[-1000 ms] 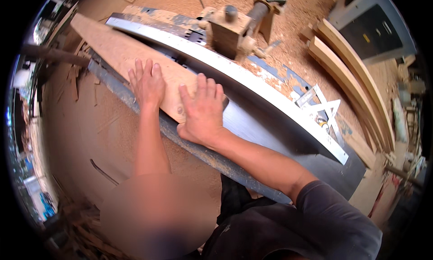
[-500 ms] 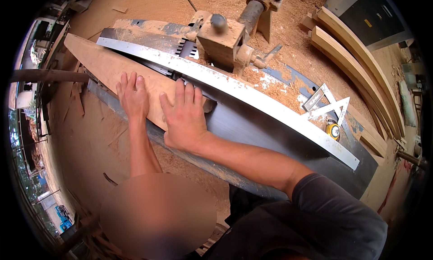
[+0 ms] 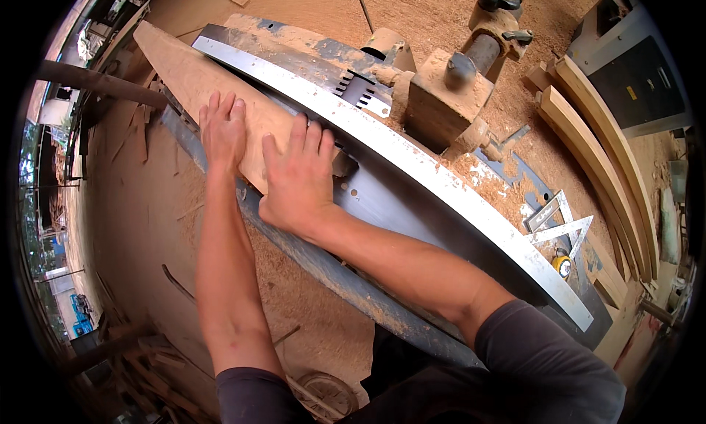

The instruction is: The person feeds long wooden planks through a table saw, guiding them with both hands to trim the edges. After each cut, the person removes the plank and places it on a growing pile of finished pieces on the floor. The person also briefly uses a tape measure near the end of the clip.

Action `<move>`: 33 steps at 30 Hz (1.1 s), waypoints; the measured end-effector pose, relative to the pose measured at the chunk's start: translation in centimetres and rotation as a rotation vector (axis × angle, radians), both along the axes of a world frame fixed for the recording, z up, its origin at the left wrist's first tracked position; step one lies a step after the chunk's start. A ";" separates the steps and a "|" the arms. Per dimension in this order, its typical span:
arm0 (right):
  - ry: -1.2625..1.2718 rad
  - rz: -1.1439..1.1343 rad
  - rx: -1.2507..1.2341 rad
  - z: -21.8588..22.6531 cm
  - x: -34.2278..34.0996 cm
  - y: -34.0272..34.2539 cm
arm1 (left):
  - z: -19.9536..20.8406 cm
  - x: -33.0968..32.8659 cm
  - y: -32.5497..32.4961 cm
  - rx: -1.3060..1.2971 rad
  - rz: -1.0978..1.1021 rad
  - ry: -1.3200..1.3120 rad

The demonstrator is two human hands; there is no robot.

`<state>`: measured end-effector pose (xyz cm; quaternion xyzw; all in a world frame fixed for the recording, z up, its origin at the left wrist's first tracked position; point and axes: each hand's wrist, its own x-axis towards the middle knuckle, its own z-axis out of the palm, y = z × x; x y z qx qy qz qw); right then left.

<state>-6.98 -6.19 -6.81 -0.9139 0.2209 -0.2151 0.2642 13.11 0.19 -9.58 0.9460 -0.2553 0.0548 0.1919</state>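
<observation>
Lying under 2 hands (image 3: pixel 298 185): board (image 3: pixel 257 113)

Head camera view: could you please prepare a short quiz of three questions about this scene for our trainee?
1. True or false: the left hand and the right hand both touch the wooden board.
2. Which colour shows on the tape measure? A red; B yellow; C green.
3. Fill in: the ____ hand is nearer the board's upper-left end.

Key: 1 true; 2 B; 3 left.

The wide head-mounted view looks steeply down at the wooden board (image 3: pixel 195 77) from nearby.
</observation>
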 end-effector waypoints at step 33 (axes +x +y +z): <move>0.332 0.135 -0.227 1.7 8.9 0.9 | 1.8 5.8 0.5 0.025 0.087 0.135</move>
